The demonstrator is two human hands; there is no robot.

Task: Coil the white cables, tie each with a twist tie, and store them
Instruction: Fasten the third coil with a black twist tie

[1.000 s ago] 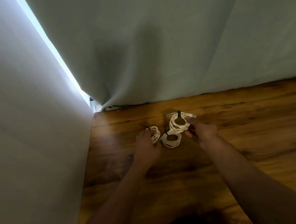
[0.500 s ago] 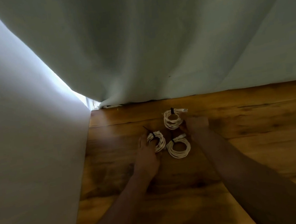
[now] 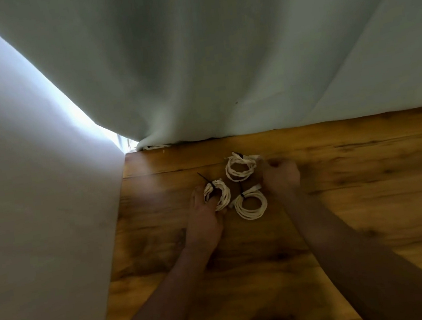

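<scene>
Our left hand [image 3: 206, 215] gripping the left coil [image 3: 220, 195] at frame centre, our right hand [image 3: 281, 176] curled beside the top coil [image 3: 240, 170], grip unclear

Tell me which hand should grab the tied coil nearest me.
Probably right. The left hand grips the left coil, while the right hand sits beside the near coil; whether it pinches the far coil is unclear.

3 cbl coils [image 3: 241, 171], 3 ties [image 3: 242, 196], 2 hands [image 3: 205, 221]
</scene>
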